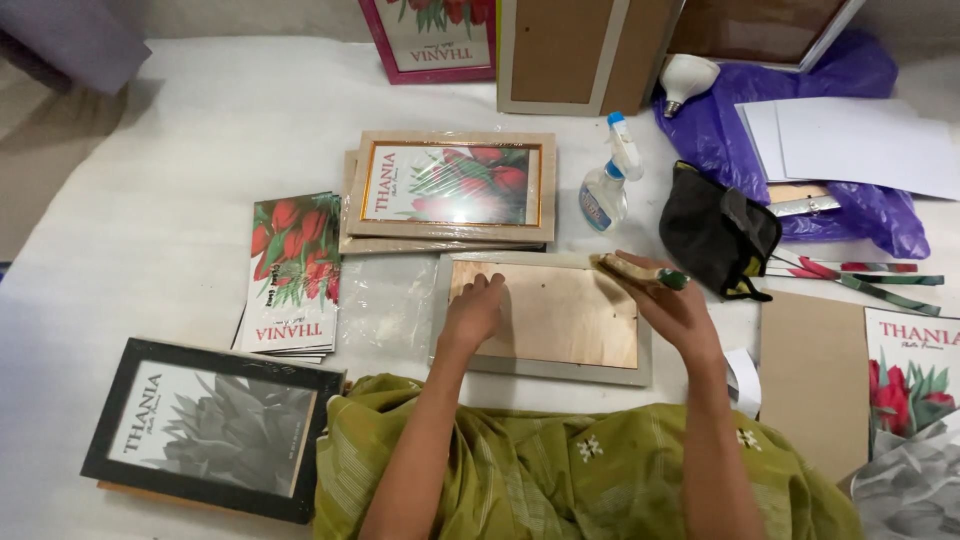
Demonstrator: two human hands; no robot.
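Note:
A light-grey picture frame (540, 368) lies face down in front of me, with its brown backing board (560, 318) showing. My left hand (474, 312) rests flat on the left part of that board, fingers together. My right hand (668, 298) is at the frame's top right corner, closed around a yellowish cloth (622, 269) that presses on the frame's edge. A green ring sits on one finger of that hand.
Two stacked framed tulip prints (450, 190) lie behind the frame, with a spray bottle (608, 180) and a black pouch (715, 232) to their right. Loose tulip prints (292, 275) and a black-framed grey print (210, 425) lie left. A brown board (812, 375) lies right.

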